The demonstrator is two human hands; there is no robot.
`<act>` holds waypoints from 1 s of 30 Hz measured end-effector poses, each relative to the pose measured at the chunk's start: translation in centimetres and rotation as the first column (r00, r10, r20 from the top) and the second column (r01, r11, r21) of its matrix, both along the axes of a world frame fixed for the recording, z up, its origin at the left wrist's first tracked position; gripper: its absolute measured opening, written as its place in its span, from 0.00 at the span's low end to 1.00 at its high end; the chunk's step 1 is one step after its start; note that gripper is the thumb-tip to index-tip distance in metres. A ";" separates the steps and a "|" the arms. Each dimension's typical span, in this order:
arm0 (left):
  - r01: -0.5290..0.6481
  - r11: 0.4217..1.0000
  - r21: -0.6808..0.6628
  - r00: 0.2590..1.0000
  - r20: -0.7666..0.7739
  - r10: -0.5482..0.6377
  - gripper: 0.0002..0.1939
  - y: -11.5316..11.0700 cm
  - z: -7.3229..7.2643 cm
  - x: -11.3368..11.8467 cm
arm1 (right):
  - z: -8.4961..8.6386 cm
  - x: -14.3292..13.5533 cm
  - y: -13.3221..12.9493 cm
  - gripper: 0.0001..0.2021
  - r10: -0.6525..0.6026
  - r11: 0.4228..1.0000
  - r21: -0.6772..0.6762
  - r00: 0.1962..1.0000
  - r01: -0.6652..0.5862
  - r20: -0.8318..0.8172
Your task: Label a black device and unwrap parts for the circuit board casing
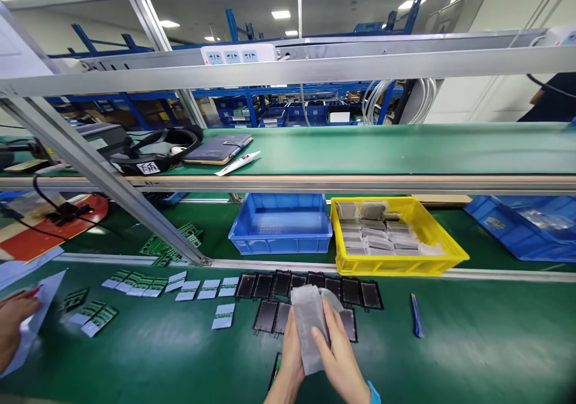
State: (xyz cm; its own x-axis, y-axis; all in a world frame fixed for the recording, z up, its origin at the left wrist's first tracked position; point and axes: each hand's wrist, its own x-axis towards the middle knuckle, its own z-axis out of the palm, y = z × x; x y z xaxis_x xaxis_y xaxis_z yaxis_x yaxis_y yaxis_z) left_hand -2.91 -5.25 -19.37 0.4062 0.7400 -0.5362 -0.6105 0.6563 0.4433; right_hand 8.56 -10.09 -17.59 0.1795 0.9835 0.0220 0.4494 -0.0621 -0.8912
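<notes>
A whitish, translucent pouch (308,323) stands tilted between my two hands, above the green bench. My left hand (291,353) grips its left edge. My right hand (337,350) is closed on its right side, thumb across the front. A rounded pale flap (332,299) shows behind my right fingers; whether it belongs to the pouch I cannot tell. What lies inside the pouch is not visible. Beneath and behind it, black rectangular casings (281,284) lie in two rows. A green-edged dark piece (276,368) is partly hidden beside my left wrist.
Behind the casings stand a blue bin (281,245) and a yellow bin (400,266) of wrapped pieces. Circuit boards (209,289) spread leftward. A blue-handled tool (417,316) lies right. Another person's hand (13,326) holds a red pen over paper. A shelf (360,152) crosses above.
</notes>
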 end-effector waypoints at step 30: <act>-0.155 0.968 -0.197 0.894 -0.444 0.053 0.34 1.1 -1.5 -4.6 | -0.9 3.4 -2.8 0.25 -0.162 0.971 -0.221 0.930 0.091 -0.329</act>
